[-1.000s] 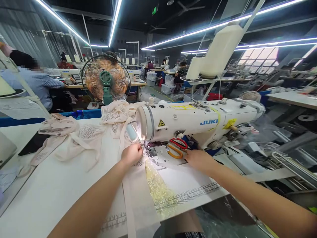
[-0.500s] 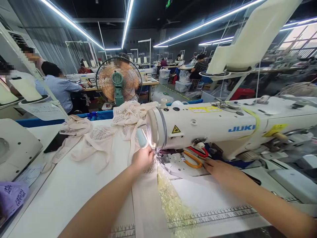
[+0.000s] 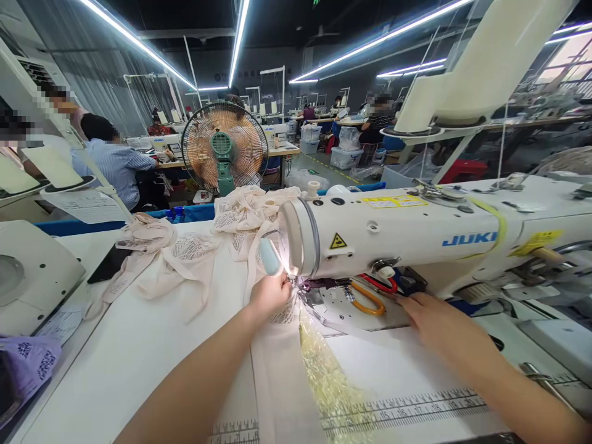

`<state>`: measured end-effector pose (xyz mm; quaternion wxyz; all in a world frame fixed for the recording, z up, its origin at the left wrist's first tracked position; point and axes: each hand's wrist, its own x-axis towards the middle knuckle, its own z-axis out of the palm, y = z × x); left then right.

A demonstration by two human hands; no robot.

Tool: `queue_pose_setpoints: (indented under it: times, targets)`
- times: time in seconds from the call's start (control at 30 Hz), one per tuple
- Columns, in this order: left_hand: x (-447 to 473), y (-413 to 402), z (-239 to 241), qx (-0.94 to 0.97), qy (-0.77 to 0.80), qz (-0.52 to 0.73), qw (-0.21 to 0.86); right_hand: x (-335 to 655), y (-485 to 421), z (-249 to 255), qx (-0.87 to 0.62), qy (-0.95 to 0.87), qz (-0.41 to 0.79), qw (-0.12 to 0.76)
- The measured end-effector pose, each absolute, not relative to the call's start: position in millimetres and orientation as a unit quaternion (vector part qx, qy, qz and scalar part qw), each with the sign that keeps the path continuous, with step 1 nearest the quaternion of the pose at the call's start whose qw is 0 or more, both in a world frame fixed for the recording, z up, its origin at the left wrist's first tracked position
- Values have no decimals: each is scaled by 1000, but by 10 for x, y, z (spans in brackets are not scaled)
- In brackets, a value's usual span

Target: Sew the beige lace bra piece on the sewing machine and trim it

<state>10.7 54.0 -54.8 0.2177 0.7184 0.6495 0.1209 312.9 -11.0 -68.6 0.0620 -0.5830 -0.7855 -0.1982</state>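
My left hand (image 3: pixel 269 295) is closed in a pinch at the needle of the white JUKI sewing machine (image 3: pixel 416 237), pressing on the beige lace fabric strip (image 3: pixel 282 370) that runs back toward me. My right hand (image 3: pixel 432 320) lies on the machine bed under the arm, its fingers curled beside the orange-handled scissors (image 3: pixel 367 299) and red-handled scissors (image 3: pixel 382 282); whether it grips anything is hidden. A crinkled clear plastic strip (image 3: pixel 324 376) lies beside the fabric.
A pile of beige lace garments (image 3: pixel 185 253) lies on the white table (image 3: pixel 129 351) behind the needle. A standing fan (image 3: pixel 224 148) is beyond it. Another machine (image 3: pixel 32 277) sits at left. Thread cones (image 3: pixel 485 61) stand on a rack. People work at benches behind.
The view has shifted left and closer to the machine. My right hand has slid a little nearer to the scissors; my left hand stays at the needle.
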Motion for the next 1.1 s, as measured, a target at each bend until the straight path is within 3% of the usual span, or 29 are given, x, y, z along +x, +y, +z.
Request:
queue_pose_setpoints:
  times: [0.07, 0.13, 0.37, 0.73, 1.1]
  targets:
    - [105, 541, -559, 715, 650, 125, 224, 2981, -263, -711, -555, -790, -177, 189]
    - [105, 541, -563, 711, 653, 127, 228, 2673, -396, -709, -519, -810, -109, 250]
    - [97, 534, -579, 712, 648, 138, 232, 1527, -205, -583, -601, -777, -5, 188]
    - [100, 531, -566, 716, 634, 150, 252, 1401, 60, -761, -620, -757, -117, 169]
    - [91, 500, -547, 705, 640, 152, 264, 1394, 96, -784, -617, -758, -134, 162]
